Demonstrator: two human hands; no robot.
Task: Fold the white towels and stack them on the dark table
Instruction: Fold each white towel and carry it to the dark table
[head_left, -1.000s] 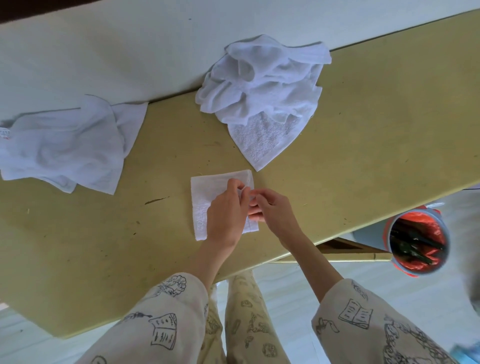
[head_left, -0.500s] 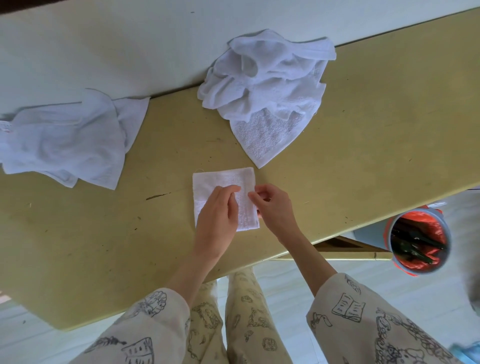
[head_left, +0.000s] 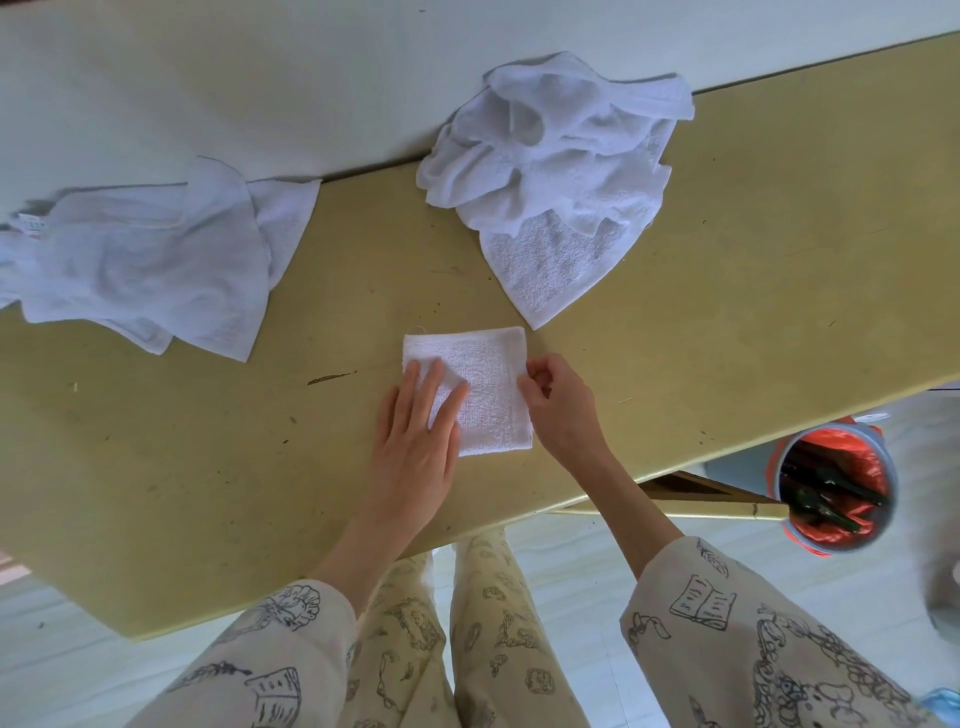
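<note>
We are pressing our left hand (head_left: 415, 431) flat on the folded towel (head_left: 480, 387) near the table's (head_left: 779, 291) near edge while our right hand (head_left: 558, 402) is pinching its right edge; soft, light, best lifted by its edges.

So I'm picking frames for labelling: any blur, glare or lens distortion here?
Head view: folded towel and both hands sharp; left towel smeared at the frame edge; table edges bowed by the wide lens; light soft, no glare.
</note>
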